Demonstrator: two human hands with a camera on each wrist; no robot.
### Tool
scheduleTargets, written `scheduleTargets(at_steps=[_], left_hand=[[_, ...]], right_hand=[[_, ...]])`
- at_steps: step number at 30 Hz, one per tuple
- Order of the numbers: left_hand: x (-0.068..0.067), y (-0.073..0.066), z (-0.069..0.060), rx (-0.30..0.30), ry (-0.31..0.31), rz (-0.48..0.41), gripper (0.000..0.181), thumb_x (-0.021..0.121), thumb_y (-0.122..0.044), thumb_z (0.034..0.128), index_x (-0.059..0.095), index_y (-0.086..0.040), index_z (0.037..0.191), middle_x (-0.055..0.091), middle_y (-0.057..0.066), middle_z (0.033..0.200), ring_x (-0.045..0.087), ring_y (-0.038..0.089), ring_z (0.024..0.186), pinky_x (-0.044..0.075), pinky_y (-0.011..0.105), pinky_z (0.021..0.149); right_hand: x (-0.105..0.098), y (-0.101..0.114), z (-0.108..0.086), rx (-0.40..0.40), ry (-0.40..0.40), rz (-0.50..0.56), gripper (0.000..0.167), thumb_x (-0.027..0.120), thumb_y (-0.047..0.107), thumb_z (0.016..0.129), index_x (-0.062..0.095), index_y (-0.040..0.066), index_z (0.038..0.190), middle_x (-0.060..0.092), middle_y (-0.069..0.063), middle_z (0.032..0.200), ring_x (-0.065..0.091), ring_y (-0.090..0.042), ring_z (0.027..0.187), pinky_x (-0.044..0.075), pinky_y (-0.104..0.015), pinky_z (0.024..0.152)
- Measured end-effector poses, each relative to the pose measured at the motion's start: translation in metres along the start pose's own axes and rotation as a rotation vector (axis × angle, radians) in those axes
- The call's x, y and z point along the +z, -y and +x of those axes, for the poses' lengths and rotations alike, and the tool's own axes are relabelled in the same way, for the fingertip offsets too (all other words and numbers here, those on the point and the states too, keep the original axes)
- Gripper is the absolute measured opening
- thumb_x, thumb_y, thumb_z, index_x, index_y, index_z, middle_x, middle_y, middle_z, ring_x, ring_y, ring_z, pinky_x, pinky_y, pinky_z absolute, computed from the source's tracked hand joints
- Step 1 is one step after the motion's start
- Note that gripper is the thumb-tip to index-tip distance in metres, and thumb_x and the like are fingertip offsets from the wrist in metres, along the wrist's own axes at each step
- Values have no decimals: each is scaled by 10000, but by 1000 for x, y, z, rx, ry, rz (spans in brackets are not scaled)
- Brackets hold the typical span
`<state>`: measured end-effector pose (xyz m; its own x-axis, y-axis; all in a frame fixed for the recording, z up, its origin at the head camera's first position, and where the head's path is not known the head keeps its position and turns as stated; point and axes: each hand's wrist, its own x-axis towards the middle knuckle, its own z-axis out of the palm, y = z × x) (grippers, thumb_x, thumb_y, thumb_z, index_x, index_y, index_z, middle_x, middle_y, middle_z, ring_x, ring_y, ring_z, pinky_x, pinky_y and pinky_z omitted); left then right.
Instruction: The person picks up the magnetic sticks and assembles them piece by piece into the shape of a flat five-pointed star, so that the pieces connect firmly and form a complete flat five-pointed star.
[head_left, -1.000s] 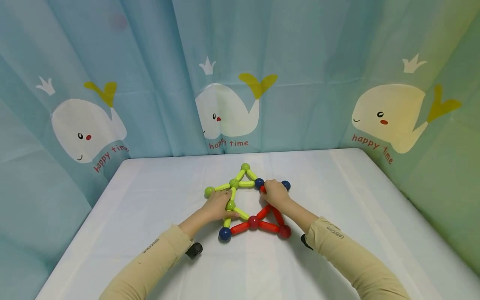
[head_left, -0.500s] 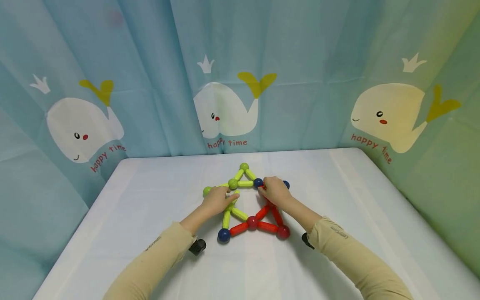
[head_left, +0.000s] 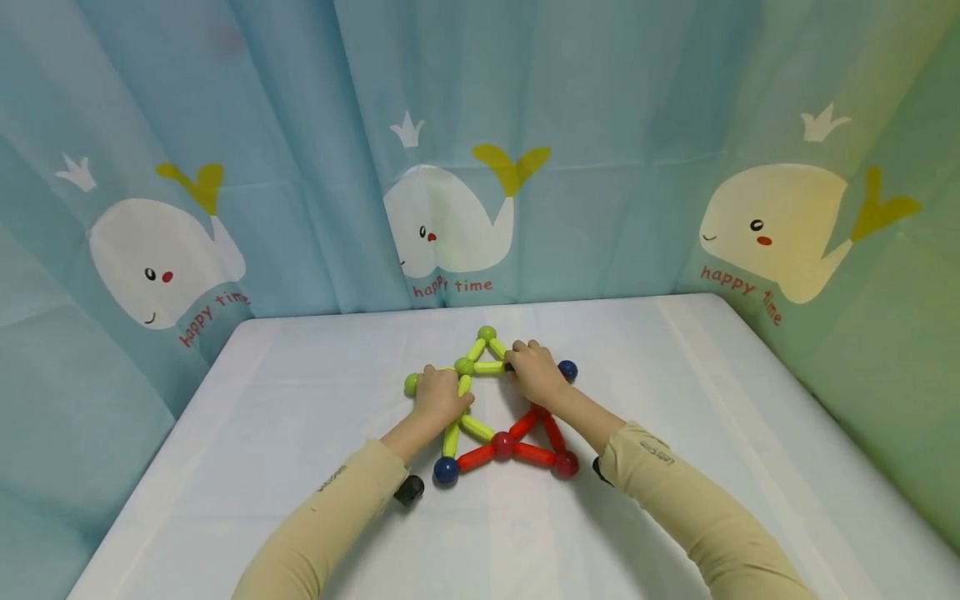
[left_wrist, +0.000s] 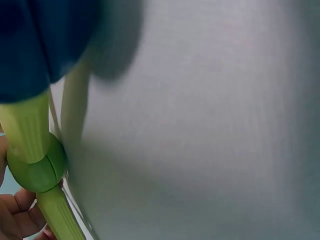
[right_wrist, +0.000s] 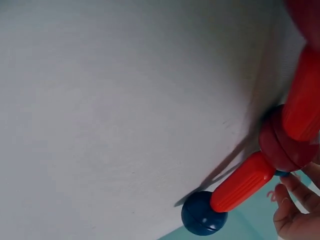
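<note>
A flat figure of magnetic rods and balls lies on the table. My left hand (head_left: 438,400) grips a green magnetic rod (head_left: 464,387) on its left side, covering part of the joints there. In the left wrist view, fingers show behind a green ball (left_wrist: 36,170). At the figure's upper right, my right hand (head_left: 537,377) pinches a blue ball, mostly hidden under the fingertips in the head view. The right wrist view has the fingers beside a red ball (right_wrist: 282,142), from which a red rod (right_wrist: 243,182) runs to another blue ball (right_wrist: 202,213).
Red rods and balls (head_left: 503,445) form the near right part, with a blue ball (head_left: 446,472) at the near left corner. A green triangle tops the far side, under a green ball (head_left: 487,333). A whale-print curtain (head_left: 615,233) hangs behind the white table (head_left: 262,467).
Half a second ago the left-side green rod stood apart from the upper green ball; now it lines up toward it. My right hand has shifted slightly left, over the blue ball.
</note>
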<state>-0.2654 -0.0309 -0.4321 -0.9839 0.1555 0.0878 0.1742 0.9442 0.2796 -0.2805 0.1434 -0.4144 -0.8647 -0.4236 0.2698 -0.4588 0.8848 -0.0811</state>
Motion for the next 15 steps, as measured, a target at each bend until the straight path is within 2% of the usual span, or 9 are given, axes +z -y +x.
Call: scheduleTargets(at_steps=[4,8,10,13,15], left_hand=[[-1,3,1,10,-27,18,310,700,-291,804,559,-68,641,550,62,654,487,248,815,368,334,688],[-4,6,2,17,-35,46,317,696,-311,813,571,-51,680,552,81,696,467,245,803,362,325,667],[-8,10,1,32,-40,34,326,679,-331,835,587,-35,733,560,102,760,471,257,824,385,338,676],[-15,20,2,37,-41,-35,326,622,-336,895,623,-14,952,577,155,977,497,314,960,430,405,781],[-21,30,2,29,-17,-107,326,566,-280,938,599,-24,1138,551,193,1174,498,371,1095,441,472,878]], right_hand=[[-3,0,0,6,4,24,155,714,43,796,709,10,948,642,-140,899,561,-297,771,495,-417,681],[-6,-5,-2,7,45,68,230,700,88,827,682,22,1047,641,-148,1003,562,-319,866,473,-446,733],[-9,-12,-5,39,59,100,265,681,109,846,657,19,1094,634,-171,1045,567,-348,898,466,-470,743],[-15,-31,-12,151,112,162,293,639,117,875,622,-21,1133,625,-219,1071,580,-388,940,474,-507,790],[-18,-46,-17,206,166,202,271,610,98,888,615,-60,1108,629,-249,1059,590,-398,956,477,-517,835]])
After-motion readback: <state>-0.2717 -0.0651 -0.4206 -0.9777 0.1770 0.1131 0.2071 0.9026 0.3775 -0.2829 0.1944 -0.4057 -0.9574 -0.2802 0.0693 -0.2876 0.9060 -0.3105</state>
